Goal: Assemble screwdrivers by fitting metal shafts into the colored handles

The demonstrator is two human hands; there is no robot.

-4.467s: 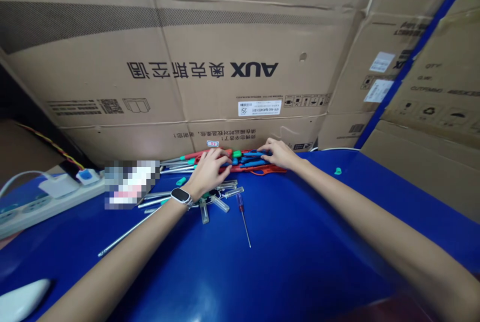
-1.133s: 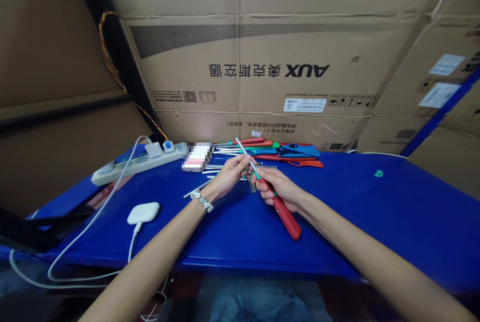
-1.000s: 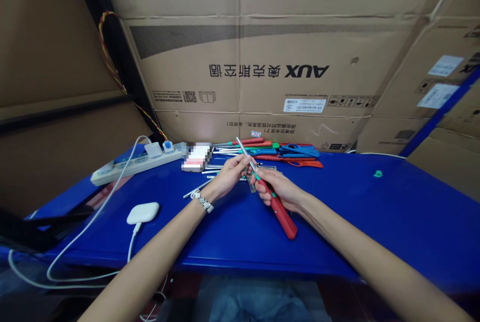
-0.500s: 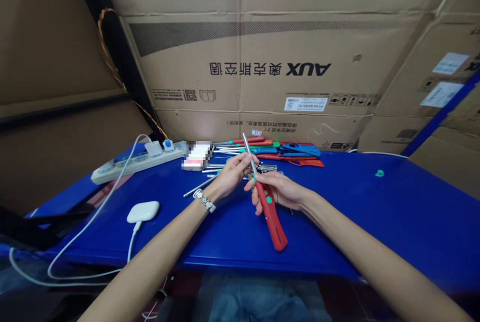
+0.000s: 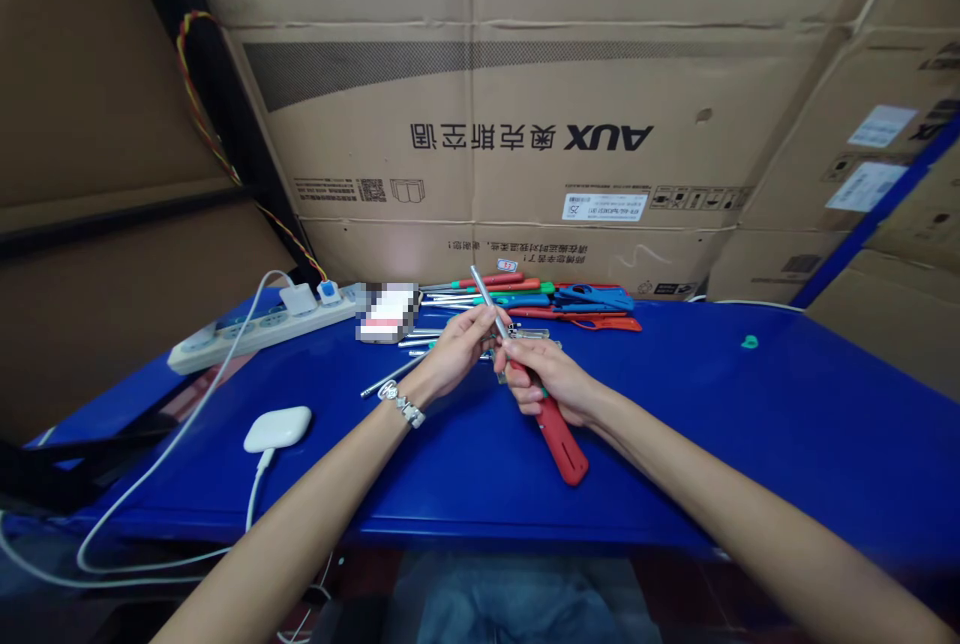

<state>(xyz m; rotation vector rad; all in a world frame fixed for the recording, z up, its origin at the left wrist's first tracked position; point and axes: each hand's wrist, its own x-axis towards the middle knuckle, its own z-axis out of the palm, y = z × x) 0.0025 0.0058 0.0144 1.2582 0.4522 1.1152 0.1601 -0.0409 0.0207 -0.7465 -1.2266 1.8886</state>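
Note:
Both my hands are on a long-necked lighter [image 5: 561, 439] with a red handle and a silver metal tube. My right hand [image 5: 546, 376] wraps round the upper handle, near the base of the tube, and covers most of the trigger area. My left hand [image 5: 466, 349] is closed with thumb and fingers on the metal tube [image 5: 482, 286], whose tip points up and away to the left. Behind my hands lie loose silver tubes [image 5: 390, 376] and small clear parts [image 5: 534, 333]. Farther back is a pile of lighter bodies, among them a blue handle [image 5: 596, 299].
A phone [image 5: 390, 312] with a blurred screen lies left of the pile. Beyond it runs a white power strip [image 5: 262, 329] with plugs. A white case [image 5: 277, 429] on a cable sits at left. One small green piece [image 5: 749, 342] lies at right. Cardboard [image 5: 525, 74] walls the back.
My right hand has closed more fully round the red handle, covering its upper part and trigger. The lighter has tilted slightly more to the left at its tip. My left hand stays on the tube.

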